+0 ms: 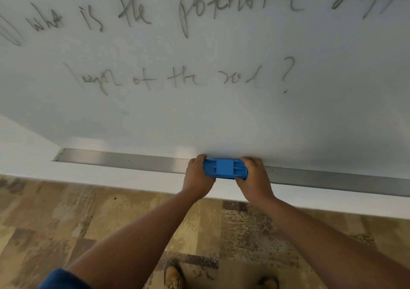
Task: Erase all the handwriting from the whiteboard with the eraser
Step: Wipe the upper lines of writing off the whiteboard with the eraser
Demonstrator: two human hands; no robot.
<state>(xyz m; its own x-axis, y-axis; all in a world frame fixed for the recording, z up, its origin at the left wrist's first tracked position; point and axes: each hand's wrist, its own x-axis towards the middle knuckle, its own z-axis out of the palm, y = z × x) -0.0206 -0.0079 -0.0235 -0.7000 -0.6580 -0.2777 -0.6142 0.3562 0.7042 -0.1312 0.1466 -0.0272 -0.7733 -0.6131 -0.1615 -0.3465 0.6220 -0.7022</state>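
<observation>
A white whiteboard (221, 115) fills the upper part of the head view. Dark handwriting (177, 76) runs across it in two lines, the upper one reaching both side edges of the frame. A blue plastic eraser (224, 168) lies lengthwise over the metal tray (124, 159) at the board's bottom edge. My left hand (198, 175) grips the eraser's left end. My right hand (255, 175) grips its right end. The eraser sits well below the writing, touching no ink.
The metal tray runs left to right under the board, above a white wall ledge (88, 175). Patterned brown carpet (66, 222) lies below, with my two shoes (175, 275) at the bottom edge.
</observation>
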